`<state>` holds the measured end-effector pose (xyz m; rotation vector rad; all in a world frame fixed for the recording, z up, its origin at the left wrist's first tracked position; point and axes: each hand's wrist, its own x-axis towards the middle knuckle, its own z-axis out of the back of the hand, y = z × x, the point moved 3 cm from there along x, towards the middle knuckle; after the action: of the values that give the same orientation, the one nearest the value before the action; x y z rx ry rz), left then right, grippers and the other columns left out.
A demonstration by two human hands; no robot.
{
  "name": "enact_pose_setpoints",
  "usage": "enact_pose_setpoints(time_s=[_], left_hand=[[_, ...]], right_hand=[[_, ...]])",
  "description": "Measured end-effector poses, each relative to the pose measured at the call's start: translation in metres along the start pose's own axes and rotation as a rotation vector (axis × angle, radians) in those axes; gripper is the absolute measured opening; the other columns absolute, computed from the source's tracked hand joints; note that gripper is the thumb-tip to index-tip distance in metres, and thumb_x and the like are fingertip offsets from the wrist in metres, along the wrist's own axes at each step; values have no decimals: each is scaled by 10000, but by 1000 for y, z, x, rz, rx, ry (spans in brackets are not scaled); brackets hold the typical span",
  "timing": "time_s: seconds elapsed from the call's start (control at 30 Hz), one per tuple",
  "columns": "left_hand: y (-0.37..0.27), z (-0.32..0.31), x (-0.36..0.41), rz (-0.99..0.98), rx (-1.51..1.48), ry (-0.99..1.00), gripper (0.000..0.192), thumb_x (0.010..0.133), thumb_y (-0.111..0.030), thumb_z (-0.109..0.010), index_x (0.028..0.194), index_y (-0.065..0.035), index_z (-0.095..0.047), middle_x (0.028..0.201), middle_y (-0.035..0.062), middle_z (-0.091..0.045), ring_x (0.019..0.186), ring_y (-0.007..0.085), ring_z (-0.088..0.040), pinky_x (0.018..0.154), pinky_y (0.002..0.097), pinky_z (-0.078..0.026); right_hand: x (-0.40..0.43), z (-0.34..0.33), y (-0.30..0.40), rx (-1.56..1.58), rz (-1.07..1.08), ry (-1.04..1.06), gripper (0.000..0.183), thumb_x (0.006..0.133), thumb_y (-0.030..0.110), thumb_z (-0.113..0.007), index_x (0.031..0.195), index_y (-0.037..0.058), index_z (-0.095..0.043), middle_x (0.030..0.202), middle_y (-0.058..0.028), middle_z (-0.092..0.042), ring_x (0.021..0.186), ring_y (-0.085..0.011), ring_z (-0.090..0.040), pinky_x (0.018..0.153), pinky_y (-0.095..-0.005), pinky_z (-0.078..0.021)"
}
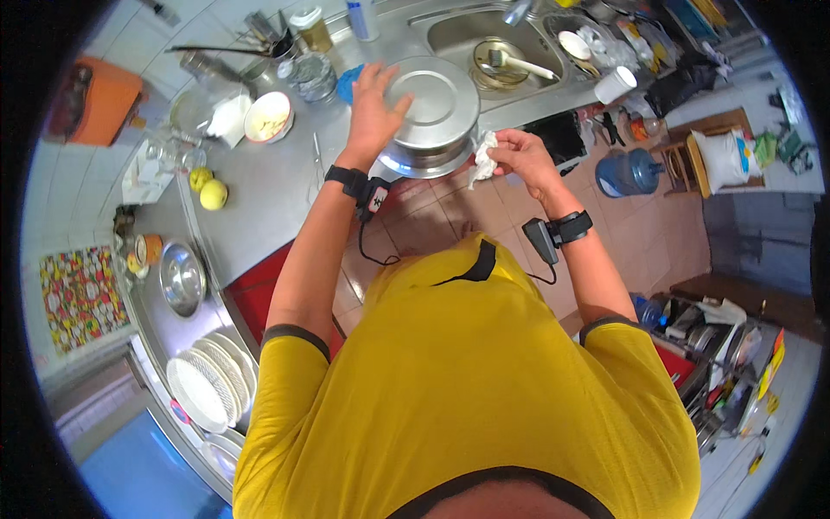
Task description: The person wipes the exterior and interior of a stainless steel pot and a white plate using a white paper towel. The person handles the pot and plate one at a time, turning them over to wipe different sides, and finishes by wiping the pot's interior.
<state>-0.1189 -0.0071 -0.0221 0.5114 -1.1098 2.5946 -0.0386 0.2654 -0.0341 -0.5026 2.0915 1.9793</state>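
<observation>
A round stainless-steel pot bottom or lid [431, 100] rests at the counter's edge over a wider shiny metal rim. My left hand [378, 113] has its fingers spread at the left side of this metal piece, with fingertips at or just above its surface; contact is hard to tell. A blue cloth or scrubber [349, 84] lies partly behind that hand. To the right of the metalware, my right hand [522, 159] pinches a crumpled white tissue or cloth [485, 157] over the counter's front edge.
Behind is a steel sink [447, 32] holding a glass lid and a white-handled brush [528, 65]. Left on the counter are a bowl with pale pieces [269, 118], a whisk [316, 159] and yellow-green fruits [213, 194]. A blue water jug [626, 174] stands on the floor at right.
</observation>
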Motion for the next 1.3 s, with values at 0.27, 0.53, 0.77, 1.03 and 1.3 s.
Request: enact_pose_setpoints(time_s=[0.27,0.53,0.77,1.03,1.3], left_hand=[[-54,44,-116,448,-443,-6,240,953,-104,-655,1186,-45,-656,1152,66,-658,1023,130,-619,891,271,-501],[-77,-20,-187,680,-745,-87,274,951,-88,-661,1210,0,-633,1037,15,-683,913,106,-627,782,259,-513],[10,-36,-212,766,-125,-389,263,860,-193,-715,1076,-42,-731,962,193,-672,940,365,-591,865,426,-475],[45,-25,-121,548,131,-557,333,753,-11,-752,1079,-52,-706,948,179,-639,913,354,-639,799,419,-507],[94,-35,-63,398,109,-309,143,805,-55,-675,935,-72,-732,972,123,-689,954,326,-638,834,409,-517]], right_hand=[[3,-60,-2,-189,-58,447,254,873,55,-719,1087,-29,-610,928,-92,-681,812,-154,-686,687,-273,-602],[-3,-78,10,-244,-315,727,276,973,230,-623,1102,-13,-634,972,-109,-690,822,-212,-698,725,-313,-595],[51,-90,77,-964,1174,225,280,898,216,-677,1122,49,-682,1154,-166,-671,1055,-339,-641,888,-406,-510],[106,-105,38,-1388,986,122,502,937,379,-603,1378,147,-547,1490,-150,-441,1408,-387,-351,1120,-672,-220],[98,-109,32,-1371,992,92,536,933,389,-604,1416,174,-514,1522,-144,-396,1441,-372,-295,1146,-648,-171]])
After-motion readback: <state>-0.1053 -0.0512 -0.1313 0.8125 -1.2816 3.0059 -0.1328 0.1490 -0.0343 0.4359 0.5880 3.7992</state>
